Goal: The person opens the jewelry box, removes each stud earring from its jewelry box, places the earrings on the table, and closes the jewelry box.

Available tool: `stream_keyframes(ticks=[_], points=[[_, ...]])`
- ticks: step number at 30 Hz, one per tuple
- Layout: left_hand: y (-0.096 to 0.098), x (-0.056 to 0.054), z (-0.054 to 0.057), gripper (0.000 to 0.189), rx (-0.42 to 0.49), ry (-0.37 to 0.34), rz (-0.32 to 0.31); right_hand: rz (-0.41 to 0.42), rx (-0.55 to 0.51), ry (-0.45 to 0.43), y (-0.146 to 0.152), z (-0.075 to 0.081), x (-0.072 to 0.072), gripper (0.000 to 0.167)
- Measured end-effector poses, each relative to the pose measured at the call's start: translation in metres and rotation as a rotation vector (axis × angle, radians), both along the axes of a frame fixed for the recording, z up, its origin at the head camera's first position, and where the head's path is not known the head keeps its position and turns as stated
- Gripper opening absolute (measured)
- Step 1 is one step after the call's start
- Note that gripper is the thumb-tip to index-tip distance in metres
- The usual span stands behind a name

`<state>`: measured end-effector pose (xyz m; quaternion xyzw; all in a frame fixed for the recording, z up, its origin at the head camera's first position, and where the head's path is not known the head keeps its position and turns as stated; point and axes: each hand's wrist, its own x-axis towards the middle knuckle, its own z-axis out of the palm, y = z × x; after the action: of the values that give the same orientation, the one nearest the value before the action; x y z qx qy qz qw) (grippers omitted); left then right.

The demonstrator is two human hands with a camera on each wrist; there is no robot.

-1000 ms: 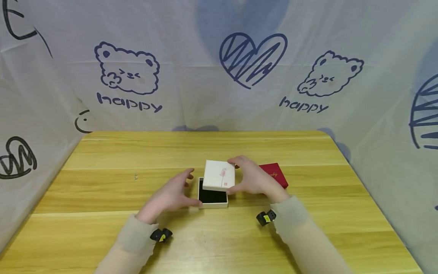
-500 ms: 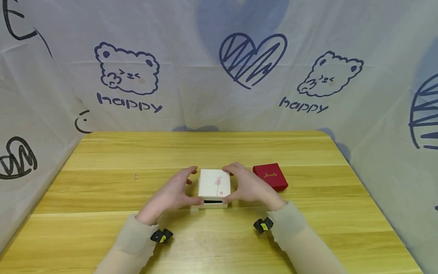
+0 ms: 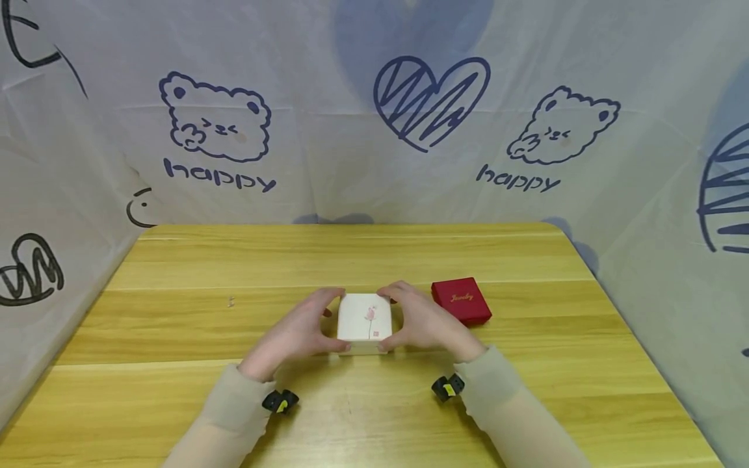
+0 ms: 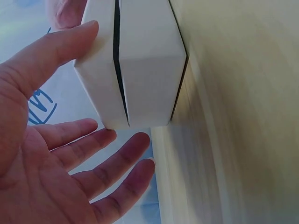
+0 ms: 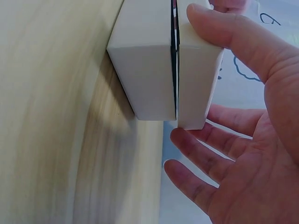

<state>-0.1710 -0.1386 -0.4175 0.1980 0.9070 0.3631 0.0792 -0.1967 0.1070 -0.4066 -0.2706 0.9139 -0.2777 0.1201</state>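
At the middle of the table, a white box lid (image 3: pixel 364 315) with a pink flower print sits over its white box base (image 3: pixel 364 350). A thin dark gap shows between lid and base in both wrist views. My left hand (image 3: pixel 300 328) holds the lid's left side, thumb (image 4: pixel 77 42) on the near face and fingertips around the far corner. From the right, my right hand (image 3: pixel 426 323) grips the lid the same way, its thumb (image 5: pixel 210 23) on the near face. The inside of the box is hidden.
Just right of the right hand lies a red box (image 3: pixel 461 301) with "Jewelry" in gold lettering. A pair of tiny shiny pieces (image 3: pixel 231 301) lies on the wooden table (image 3: pixel 351 416) at the left. A printed white cloth (image 3: pixel 328 130) hangs behind the table.
The right hand has brought the lid left and down onto the base, covering its black interior. The left hand has moved slightly right and now holds the lid too.
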Motion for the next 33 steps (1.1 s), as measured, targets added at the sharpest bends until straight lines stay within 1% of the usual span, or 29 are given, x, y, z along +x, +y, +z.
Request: stream_keyframes(ticks=[5,15,20,23,26,33], points=[[0.000,0.000,-0.002,0.090,-0.007,0.004,0.000,0.001,-0.001,-0.008,-0.001,-0.001,0.000,0.085],[0.002,-0.001,-0.003,0.089,-0.017,0.002,0.013,0.009,-0.008,-0.003,-0.001,-0.007,-0.002,0.086],[0.002,-0.001,-0.004,0.089,0.055,-0.035,0.011,0.026,-0.039,0.000,0.000,-0.009,-0.002,0.086],[0.003,-0.001,-0.004,0.091,0.093,-0.053,0.009,0.032,-0.063,-0.015,-0.001,-0.010,-0.001,0.086],[0.004,0.000,-0.005,0.091,0.085,-0.050,0.011,0.035,-0.080,-0.025,-0.002,-0.011,-0.001,0.086],[0.007,0.000,-0.009,0.090,0.048,-0.035,0.009,0.037,-0.070,-0.019,-0.003,-0.016,-0.002,0.086]])
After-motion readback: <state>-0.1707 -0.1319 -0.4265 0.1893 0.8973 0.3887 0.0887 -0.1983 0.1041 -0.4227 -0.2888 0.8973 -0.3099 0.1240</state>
